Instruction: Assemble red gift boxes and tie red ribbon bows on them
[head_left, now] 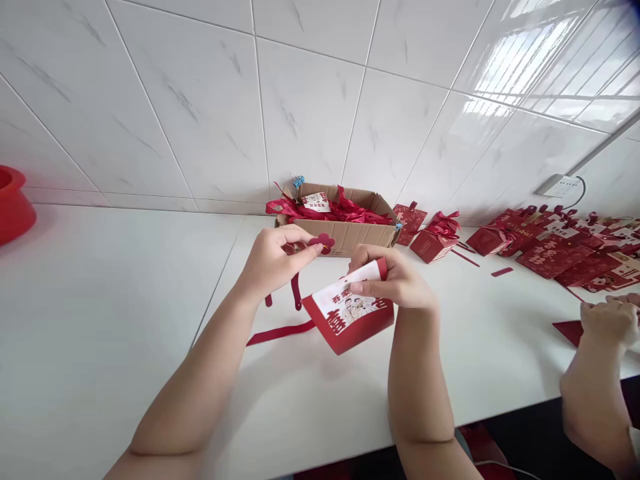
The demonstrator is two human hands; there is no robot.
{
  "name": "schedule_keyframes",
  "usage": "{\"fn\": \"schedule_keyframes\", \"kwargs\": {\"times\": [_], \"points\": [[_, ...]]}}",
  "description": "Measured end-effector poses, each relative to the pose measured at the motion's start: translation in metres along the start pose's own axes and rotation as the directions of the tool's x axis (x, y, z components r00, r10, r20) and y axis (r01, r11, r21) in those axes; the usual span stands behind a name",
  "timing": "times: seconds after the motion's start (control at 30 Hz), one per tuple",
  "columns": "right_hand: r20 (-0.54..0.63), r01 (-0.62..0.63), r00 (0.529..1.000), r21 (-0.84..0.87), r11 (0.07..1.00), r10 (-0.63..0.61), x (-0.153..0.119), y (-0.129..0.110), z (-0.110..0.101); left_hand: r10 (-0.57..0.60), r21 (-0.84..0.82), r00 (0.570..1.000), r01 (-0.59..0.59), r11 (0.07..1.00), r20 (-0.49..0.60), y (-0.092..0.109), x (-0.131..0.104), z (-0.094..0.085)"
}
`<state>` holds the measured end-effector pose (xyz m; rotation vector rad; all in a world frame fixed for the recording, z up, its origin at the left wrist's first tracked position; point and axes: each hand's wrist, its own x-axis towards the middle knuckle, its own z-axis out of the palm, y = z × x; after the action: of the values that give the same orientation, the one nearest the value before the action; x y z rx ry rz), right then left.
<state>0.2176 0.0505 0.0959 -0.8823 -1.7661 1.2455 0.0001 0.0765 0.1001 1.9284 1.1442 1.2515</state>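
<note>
My left hand [280,257] pinches a small dark-red flower-shaped piece [324,243] between thumb and fingertips. Dark-red strips [297,293] hang below that hand, and whether they join the flower piece I cannot tell. In my right hand [397,280] is a red gift box [367,330], held tilted above the table, with a white card printed with figures and red characters [350,300] under my thumb. A red ribbon [280,332] stretches left from behind the box over the white tabletop.
An open cardboard box [345,231] of red ribbons stands against the tiled wall. Tied red gift boxes [434,245] and several flat red bags [553,257] lie at right. A co-worker's hands [607,320] hold red card at far right. A red tub [15,207] sits at far left.
</note>
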Motion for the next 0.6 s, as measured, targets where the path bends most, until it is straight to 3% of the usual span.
{"fn": "schedule_keyframes", "kwargs": {"times": [0.2,0.33,0.4,0.47,0.53,0.6], "points": [[0.095,0.123,0.988,-0.001,0.992,-0.123,0.004,0.004,-0.001,0.259,0.012,0.966,-0.259,0.966,0.027,0.01,-0.008,-0.003],[0.111,0.058,0.993,-0.14,0.988,-0.042,0.008,0.015,-0.009,0.336,-0.007,0.942,-0.336,0.942,0.019,0.008,-0.008,-0.004],[0.174,0.02,0.985,-0.089,0.996,-0.004,0.015,0.032,-0.015,0.342,-0.021,0.939,-0.342,0.94,0.024,0.007,-0.007,-0.004],[0.264,0.018,0.964,0.082,0.996,-0.039,0.024,0.054,-0.02,0.341,-0.013,0.94,-0.341,0.94,0.015,0.006,-0.006,-0.004],[0.123,0.06,0.988,0.235,0.97,-0.091,0.033,0.076,-0.024,0.336,0.012,0.942,-0.336,0.942,-0.013,0.007,-0.006,-0.005],[-0.143,0.101,0.988,0.328,0.939,-0.056,0.041,0.092,-0.025,0.329,0.029,0.943,-0.327,0.944,-0.044,0.007,-0.006,-0.007]]}}
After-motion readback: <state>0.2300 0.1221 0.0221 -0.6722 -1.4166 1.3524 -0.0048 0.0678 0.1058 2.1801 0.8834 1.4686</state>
